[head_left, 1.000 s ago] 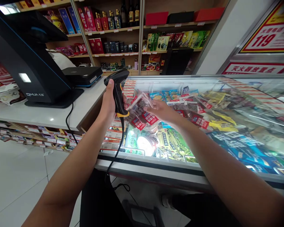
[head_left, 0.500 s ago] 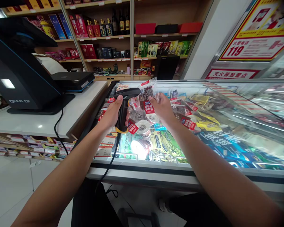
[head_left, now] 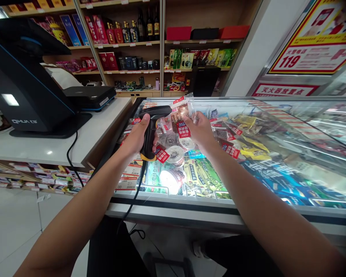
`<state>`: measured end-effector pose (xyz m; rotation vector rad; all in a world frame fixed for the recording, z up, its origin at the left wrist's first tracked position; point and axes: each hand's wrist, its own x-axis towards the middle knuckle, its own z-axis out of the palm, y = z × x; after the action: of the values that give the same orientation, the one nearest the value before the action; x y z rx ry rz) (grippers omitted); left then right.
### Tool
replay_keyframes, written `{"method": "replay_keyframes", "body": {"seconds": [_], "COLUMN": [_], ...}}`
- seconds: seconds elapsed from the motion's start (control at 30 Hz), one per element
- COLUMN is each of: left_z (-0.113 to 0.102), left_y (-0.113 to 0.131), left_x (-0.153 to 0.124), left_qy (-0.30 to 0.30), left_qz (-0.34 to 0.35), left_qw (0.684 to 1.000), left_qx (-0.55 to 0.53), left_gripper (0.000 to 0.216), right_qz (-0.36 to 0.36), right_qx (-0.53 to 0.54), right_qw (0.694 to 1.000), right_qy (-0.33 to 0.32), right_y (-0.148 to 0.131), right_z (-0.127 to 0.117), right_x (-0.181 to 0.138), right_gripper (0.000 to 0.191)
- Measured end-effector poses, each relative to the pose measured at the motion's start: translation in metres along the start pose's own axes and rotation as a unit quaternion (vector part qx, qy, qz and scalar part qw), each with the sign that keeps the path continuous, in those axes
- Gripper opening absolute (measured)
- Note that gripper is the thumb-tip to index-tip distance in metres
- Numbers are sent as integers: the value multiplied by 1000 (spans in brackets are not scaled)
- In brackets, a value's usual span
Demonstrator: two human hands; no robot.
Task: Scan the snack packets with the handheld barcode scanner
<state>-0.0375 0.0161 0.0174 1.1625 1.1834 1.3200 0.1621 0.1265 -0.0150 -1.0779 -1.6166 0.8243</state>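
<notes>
My left hand (head_left: 137,136) is wrapped round the grip of a black barcode scanner (head_left: 153,123) with a yellow base; its head points right and its cable hangs down past the counter edge. Right in front of the scanner head, my right hand (head_left: 202,129) holds up a clear plastic snack packet (head_left: 182,115) with red labels, and a spot of light falls on the packet. Both hands hover above the glass lid of a chest freezer (head_left: 276,209) filled with packaged goods.
A white counter (head_left: 57,148) on the left carries a black checkout terminal (head_left: 25,96) and a flat black device (head_left: 89,97). Wooden shelves (head_left: 150,38) with bottles and boxes fill the back wall. A red and yellow sign (head_left: 311,54) hangs at upper right. A white tiled floor lies lower left.
The scanner head has swung round from upright to level, pointing at the packet. My right hand has raised the packet and turned it to face the scanner. The view has shifted slightly right.
</notes>
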Motion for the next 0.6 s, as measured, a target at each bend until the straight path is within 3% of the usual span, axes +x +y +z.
{"method": "replay_keyframes", "body": {"seconds": [0.23, 0.43, 0.6], "left_z": [-2, 0, -3], "left_y": [-2, 2, 2], "left_x": [1, -2, 1], "left_qy": [-18, 1, 50], "left_qz": [-5, -8, 10], "left_qw": [1000, 1000, 998], "left_qx": [-12, -11, -31], "left_gripper": [74, 74, 69], "right_qz": [4, -14, -23], "right_qx": [-6, -15, -131], "right_qw": [1000, 1000, 989], "right_qy": [0, 6, 71], "right_y": [1, 2, 10], "right_z": [-3, -4, -33], "right_x": [0, 3, 22], "right_gripper": [34, 33, 34]}}
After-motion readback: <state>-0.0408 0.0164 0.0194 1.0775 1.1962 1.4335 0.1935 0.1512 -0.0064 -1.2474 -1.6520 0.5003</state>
